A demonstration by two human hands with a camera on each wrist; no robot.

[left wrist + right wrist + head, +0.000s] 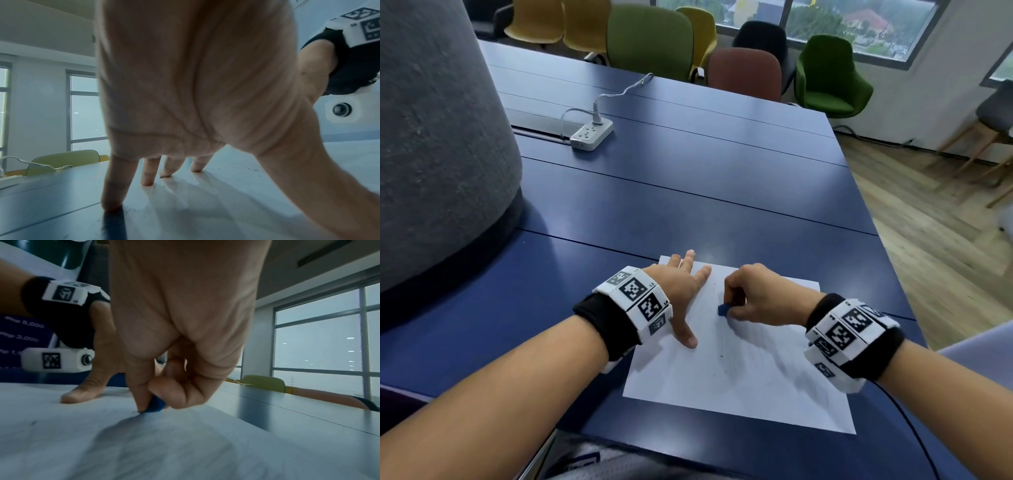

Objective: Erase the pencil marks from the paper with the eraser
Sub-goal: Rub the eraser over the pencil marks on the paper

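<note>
A white sheet of paper (739, 377) lies on the blue table (654, 192) near its front edge, with faint grey pencil shading across its middle. My right hand (753, 298) pinches a small blue eraser (723, 309) and holds it down on the paper's upper middle. The right wrist view shows the eraser (156, 404) between thumb and fingertips, touching the paper (102, 443). My left hand (681, 294) rests spread on the sheet's upper left, fingers straight. In the left wrist view its fingertips (147, 180) press on the paper (205, 211). Dark eraser crumbs dot the sheet.
A white power strip (591, 134) with a plugged cable sits on the table further back. A large grey upholstered column (438, 137) stands at the left. Several coloured chairs (650, 37) line the far edge. Wooden floor lies to the right.
</note>
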